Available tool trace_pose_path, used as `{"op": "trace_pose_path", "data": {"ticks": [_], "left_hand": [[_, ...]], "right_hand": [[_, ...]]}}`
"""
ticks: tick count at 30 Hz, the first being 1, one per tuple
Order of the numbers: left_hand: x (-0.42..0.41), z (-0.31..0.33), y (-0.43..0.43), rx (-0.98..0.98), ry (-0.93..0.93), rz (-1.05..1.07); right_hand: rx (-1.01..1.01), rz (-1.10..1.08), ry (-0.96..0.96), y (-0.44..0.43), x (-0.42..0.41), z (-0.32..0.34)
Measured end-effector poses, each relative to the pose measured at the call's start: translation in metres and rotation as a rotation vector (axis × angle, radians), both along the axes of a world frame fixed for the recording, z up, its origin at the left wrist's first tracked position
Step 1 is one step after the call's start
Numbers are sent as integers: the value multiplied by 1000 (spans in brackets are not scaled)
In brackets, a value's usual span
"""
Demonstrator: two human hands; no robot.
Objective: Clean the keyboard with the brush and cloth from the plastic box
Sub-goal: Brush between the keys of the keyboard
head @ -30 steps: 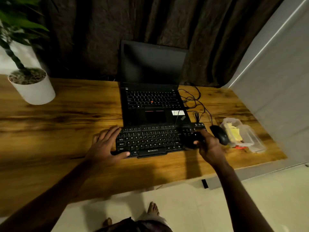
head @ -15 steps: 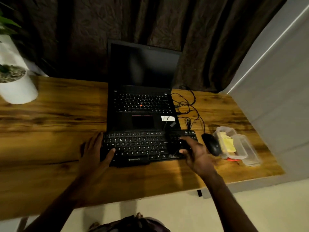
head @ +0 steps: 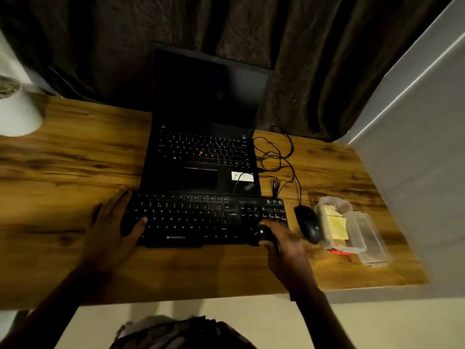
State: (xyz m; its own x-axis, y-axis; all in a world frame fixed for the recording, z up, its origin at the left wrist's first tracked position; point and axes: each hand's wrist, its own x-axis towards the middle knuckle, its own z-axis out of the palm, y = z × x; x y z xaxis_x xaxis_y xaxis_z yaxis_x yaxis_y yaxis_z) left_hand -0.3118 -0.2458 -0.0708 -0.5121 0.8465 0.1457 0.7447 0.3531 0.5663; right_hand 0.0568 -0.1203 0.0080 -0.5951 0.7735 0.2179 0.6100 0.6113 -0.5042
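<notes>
Your left hand (head: 114,224) lies flat and open on the left end of the keyboard (head: 201,219), at lower centre, to steady it. Your right hand (head: 281,244) is closed around a dark object, probably the brush (head: 264,234), over the right-hand keys. The plastic box (head: 338,226) with the yellow cloth (head: 336,222) sits at right.

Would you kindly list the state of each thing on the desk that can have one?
Laptop: lid open, screen dark.
Keyboard: flat on the desk, against the laptop's front edge.
Plastic box: open, yellow cloth inside.
Lid: off, lying beside the box.
Mouse: untouched, cable attached.
Left hand: resting on the keyboard's left end.
Right hand: closed on a dark object, probably the brush.
</notes>
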Motion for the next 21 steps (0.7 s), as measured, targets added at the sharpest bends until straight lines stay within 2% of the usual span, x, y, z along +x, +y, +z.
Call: {"op": "trace_pose_path", "data": {"ticks": [4, 8, 13, 18, 21], "left_hand": [[-2, -3, 0, -5, -7, 11], [-2, -3, 1, -3, 0, 0], [-4, -3, 1, 11, -2, -22], [-5, -3, 1, 22, 9, -43], [-7, -4, 1, 19, 2, -49]], "right_hand": [[-7, -80, 23, 11, 31, -3], [-2, -69, 53, 9, 20, -4], [-97, 15, 14, 15, -3, -2], [-120, -108, -41, 45, 21, 7], [-119, -102, -58, 52, 22, 11]]}}
